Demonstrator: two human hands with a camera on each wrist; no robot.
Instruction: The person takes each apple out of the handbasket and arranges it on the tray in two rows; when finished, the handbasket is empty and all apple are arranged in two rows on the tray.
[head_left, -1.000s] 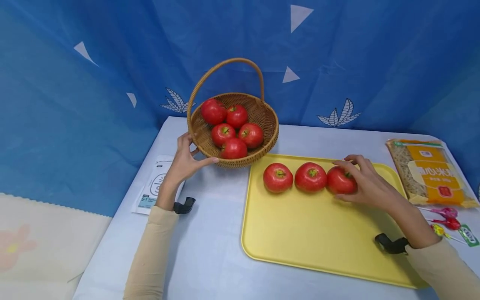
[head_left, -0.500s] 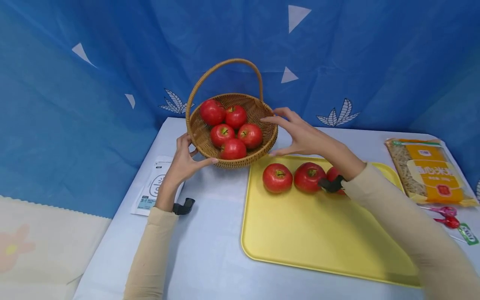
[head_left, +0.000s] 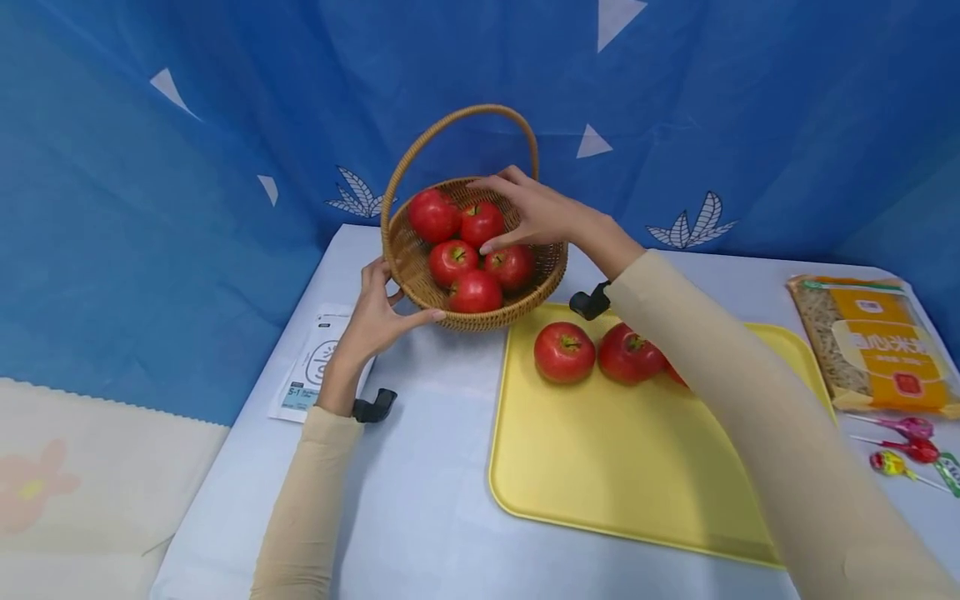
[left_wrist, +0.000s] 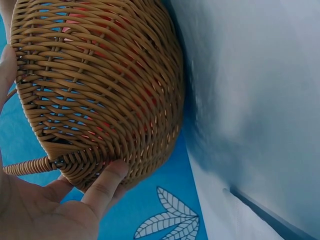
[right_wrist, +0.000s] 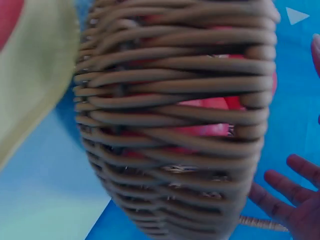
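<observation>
Noted across the upper frame and down the left: blue cloth backdrop with white triangles and leaf prints. Below: white-covered table. Located right of centre: yellow rectangular tray with rounded corners, partly screened by beige right sleeve. Located upper centre: round brown woven basket with arched handle. Far right: clear-and-orange plastic bag of grain. Left of centre: white flat pouch. At the basket's left side: left hand, holding it, thumb along the rim, fingers spread round the outer wall. Over the basket's mouth: right hand, thumb and fingers well parted, gripping nothing. Unable to tell whether touching fruit. Inside the basket: five round, glossy red apples; on the tray, two more and part of a third, in a row. Smallest, lower right: three wrapped lollipops.
</observation>
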